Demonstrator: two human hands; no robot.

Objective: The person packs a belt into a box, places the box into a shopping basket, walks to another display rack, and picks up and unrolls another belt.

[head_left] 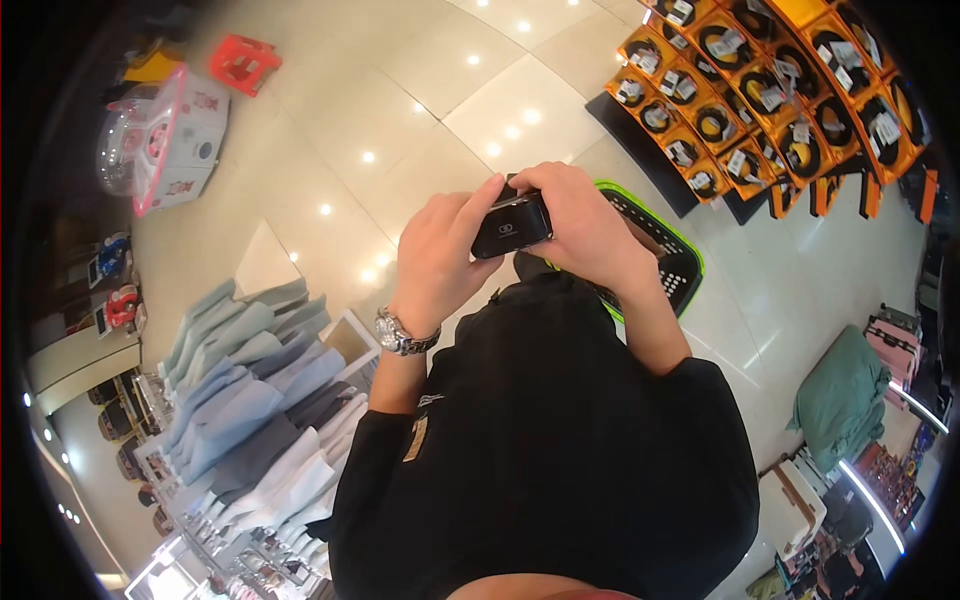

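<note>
Both my hands hold a small black box-shaped object with a pale logo (508,228) in front of my chest. My left hand (437,250), with a metal watch (398,332) on its wrist, grips the left side, its thumb and forefinger against the edge. My right hand (578,228) wraps round the top and right side. Beneath my right forearm is a black basket with a bright green rim (690,245), partly hidden by the arm.
Orange display shelves (740,90) with black round items stand at upper right. Shirts (255,385) hang at lower left. A white and pink machine (185,145) and a red stool (243,64) are at upper left. Green cloth (842,400) lies at right.
</note>
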